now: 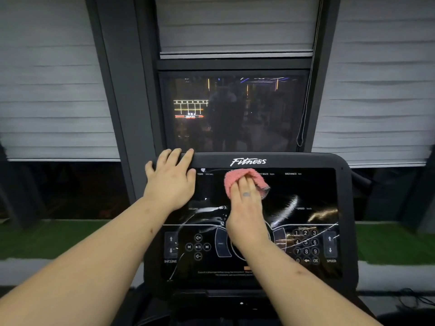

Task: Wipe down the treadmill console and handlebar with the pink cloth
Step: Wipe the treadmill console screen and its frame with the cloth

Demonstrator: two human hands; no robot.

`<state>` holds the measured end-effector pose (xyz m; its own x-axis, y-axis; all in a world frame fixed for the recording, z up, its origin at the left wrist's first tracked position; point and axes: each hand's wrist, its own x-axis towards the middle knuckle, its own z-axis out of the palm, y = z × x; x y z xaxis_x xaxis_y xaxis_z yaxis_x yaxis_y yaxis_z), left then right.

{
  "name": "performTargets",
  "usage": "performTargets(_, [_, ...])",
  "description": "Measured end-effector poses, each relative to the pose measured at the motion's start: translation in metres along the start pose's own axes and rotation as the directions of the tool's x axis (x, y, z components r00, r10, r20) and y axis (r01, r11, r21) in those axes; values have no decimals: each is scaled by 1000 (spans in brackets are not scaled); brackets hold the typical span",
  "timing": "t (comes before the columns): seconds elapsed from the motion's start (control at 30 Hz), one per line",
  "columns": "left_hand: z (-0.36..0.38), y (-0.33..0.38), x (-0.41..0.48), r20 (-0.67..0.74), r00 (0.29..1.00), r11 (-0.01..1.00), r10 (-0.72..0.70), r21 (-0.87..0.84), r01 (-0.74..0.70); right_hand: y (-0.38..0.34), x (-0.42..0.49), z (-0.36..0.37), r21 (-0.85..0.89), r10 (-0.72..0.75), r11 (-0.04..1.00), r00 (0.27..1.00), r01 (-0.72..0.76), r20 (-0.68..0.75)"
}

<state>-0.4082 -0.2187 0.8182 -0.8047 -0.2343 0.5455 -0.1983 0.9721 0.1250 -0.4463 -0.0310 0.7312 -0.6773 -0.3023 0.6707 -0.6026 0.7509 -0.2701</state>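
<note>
The black treadmill console [306, 191] fills the lower middle of the head view, with "Fitness" printed on its top bezel. My left hand [170, 178] lies flat on the console's upper left corner, its fingers reaching over the top edge. My right hand [247, 208] presses the bunched pink cloth [231, 181] against the upper middle of the glossy screen. The fingers lie on top of the cloth and cover its middle. Streaks and reflections show on the screen to the right of the cloth. No handlebar is plainly visible.
A dark window [235, 111] with reflections stands straight behind the console, and a blind cord [302, 128] hangs at its right. Grey blinds [51, 90] cover the windows on both sides. Green turf [70, 236] runs along the floor beyond. Touch buttons and a keypad [306, 245] fill the console's lower part.
</note>
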Motion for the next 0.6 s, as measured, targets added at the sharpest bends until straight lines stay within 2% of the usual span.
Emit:
performTargets(0.17, [-2, -4, 0, -3, 1000, 1000, 9, 14, -9, -30, -4, 16, -37, -132, 990, 988, 135, 82])
performTargets(0.3, [-2, -4, 1, 7, 1000, 1000, -3, 18, 2, -22, -10, 14, -41, -206, 976, 971, 212, 118])
performTargets(0.47, [-3, -9, 0, 15, 1000, 1000, 11, 17, -11, 15, -26, -2, -36, -139, 989, 989, 141, 57])
performTargets(0.6, [-6, -9, -2, 22, 999, 1000, 27, -9, -27, 65, -36, -26, -48, -11, 999, 997, 14, 73])
